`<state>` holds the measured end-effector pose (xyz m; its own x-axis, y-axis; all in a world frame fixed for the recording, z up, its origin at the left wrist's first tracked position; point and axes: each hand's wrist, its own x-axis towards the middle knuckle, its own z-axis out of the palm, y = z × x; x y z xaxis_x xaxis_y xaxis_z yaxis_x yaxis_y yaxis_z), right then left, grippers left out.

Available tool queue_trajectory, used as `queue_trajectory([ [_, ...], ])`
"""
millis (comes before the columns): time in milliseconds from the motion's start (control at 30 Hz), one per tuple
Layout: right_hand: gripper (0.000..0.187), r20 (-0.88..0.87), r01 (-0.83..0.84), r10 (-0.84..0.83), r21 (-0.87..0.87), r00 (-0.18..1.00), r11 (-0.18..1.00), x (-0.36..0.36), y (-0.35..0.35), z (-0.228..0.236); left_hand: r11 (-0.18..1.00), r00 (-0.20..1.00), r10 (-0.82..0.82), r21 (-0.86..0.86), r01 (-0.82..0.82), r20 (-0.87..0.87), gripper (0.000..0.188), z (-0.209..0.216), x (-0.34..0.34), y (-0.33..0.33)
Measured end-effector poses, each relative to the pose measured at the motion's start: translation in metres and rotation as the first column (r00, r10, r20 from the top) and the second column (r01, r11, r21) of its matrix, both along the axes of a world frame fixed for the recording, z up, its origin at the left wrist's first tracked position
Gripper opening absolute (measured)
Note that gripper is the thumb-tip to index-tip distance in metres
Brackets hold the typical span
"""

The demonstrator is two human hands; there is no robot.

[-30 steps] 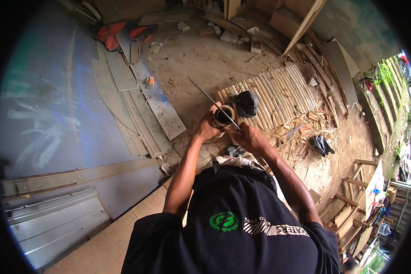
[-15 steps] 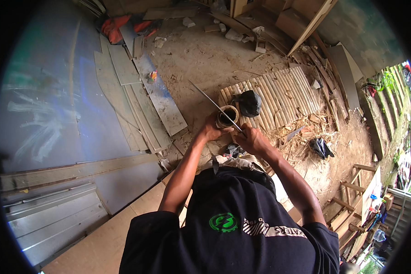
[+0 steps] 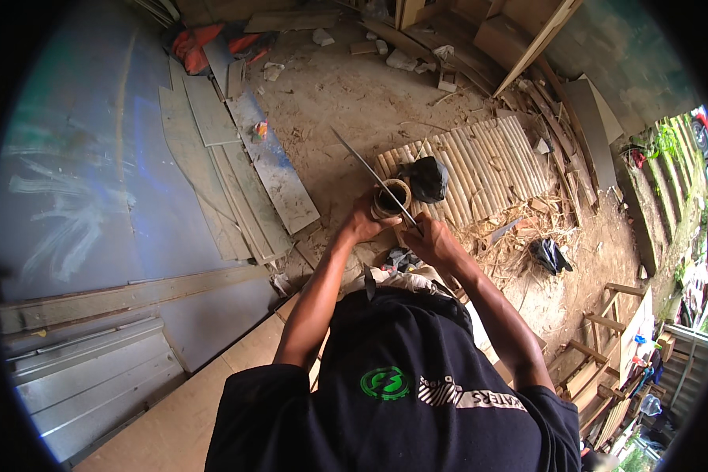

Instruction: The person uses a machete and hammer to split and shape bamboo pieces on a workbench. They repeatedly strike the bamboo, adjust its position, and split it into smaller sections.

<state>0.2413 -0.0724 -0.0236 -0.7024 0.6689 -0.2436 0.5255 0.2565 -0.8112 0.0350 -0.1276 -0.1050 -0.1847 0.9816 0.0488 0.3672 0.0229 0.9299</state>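
Note:
In front of my body, my left hand (image 3: 362, 221) is wrapped round the side of a short hollow tube (image 3: 384, 210), pale-rimmed and dark inside, which looks like bamboo. My right hand (image 3: 434, 239) grips the near end of a long thin metal blade (image 3: 360, 160). Whether it is a saw or a knife I cannot tell. The blade slants up to the left across the tube's mouth, its tip well beyond it over the dirt floor. Just past the tube is a black plastic bag (image 3: 429, 179), next to a row of pale bamboo-like poles (image 3: 480, 161).
Straw-like shavings (image 3: 499, 240) and another black plastic piece (image 3: 551, 256) lie at right. Flat boards (image 3: 236, 173) are laid at left beside a large grey panel (image 3: 94, 197). Wooden frames (image 3: 606, 330) stand at lower right; planks and scraps (image 3: 448, 59) lie at the back.
The blade has shifted slightly, its tip a little to the right and nearer the tube. Both hands keep their grips, and the tube stays almost in place.

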Motion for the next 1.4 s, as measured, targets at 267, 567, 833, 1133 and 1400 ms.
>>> queue_trajectory([
  [267,0.031,0.066,-0.018,0.02,-0.04,0.998,0.999,0.003,0.013,0.026,0.996,0.997,0.017,0.094,-0.01,-0.082,0.067,-0.004,0.001,-0.005],
  [567,0.033,0.077,-0.053,0.051,0.027,0.996,0.998,0.013,0.018,0.0,0.728,0.796,0.491,0.668,-0.152,-0.355,0.025,0.124,-0.049,0.041],
  [833,0.034,0.276,-0.235,0.159,0.268,0.948,0.934,0.027,-0.005,-0.092,0.923,0.796,0.307,0.367,-0.116,-0.521,0.034,-0.013,-0.059,0.029],
  [1133,0.043,0.645,-0.416,0.177,0.239,0.743,0.877,0.02,0.05,-0.086,0.991,0.712,0.115,0.126,-0.038,-0.693,0.03,-0.052,-0.031,0.011],
  [1400,0.036,0.613,-0.339,0.118,0.259,0.781,0.904,0.011,0.044,-0.08,0.967,0.671,0.172,0.254,0.025,-0.721,0.039,-0.062,-0.039,-0.005],
])
